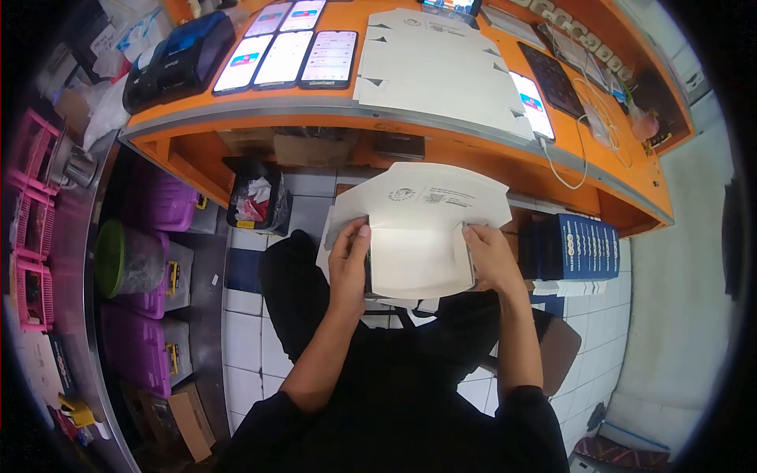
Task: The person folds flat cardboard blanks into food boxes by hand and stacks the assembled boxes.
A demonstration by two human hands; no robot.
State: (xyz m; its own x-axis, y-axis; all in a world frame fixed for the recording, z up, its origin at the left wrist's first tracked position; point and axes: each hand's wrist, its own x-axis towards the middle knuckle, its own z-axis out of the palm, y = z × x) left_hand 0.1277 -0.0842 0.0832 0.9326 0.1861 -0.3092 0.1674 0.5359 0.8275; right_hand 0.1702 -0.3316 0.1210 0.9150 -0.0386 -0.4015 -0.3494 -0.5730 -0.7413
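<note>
Gripping the box [422, 260] from both sides, the two hands hold it over the lap, in front of the orange counter [631, 185]. The left hand [349, 248] is closed narrowly on the left wall, thumb near its top corner, with the forearm slanting up and inward from the elbow. The right hand [489, 256] pinches the right wall, its thumb at the top corner, with the forearm rising and leaning in to the wrist. Both elbows are bent; the fingers behind the walls seem to press on the dark outer face, though they are mostly hidden. The printed flap [434, 193] spreads open at the far side. Flat blanks [438, 71] lie on the counter between phones [329, 59], and blue boxes [590, 247] stand right of the hands.
</note>
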